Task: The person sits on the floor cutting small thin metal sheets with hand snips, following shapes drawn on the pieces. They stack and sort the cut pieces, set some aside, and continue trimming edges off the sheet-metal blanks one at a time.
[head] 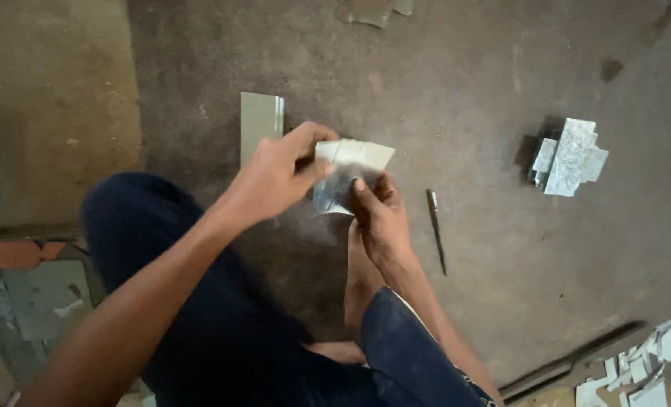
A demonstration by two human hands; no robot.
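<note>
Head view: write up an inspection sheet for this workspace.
Surface: bare, stained floor.
Job's things: small folded sheet-metal piece, held above the floor.
Clutter: flat metal strip behind the hands; thin pointed tool to the right; stack of cut metal pieces; pale offcuts at lower right; long bar beside them.
Hands: left hand and right hand both grip the piece.
Cables: nothing seen.
Surroundings: person's bare foot under the hands; scraps at the top edge.
</note>
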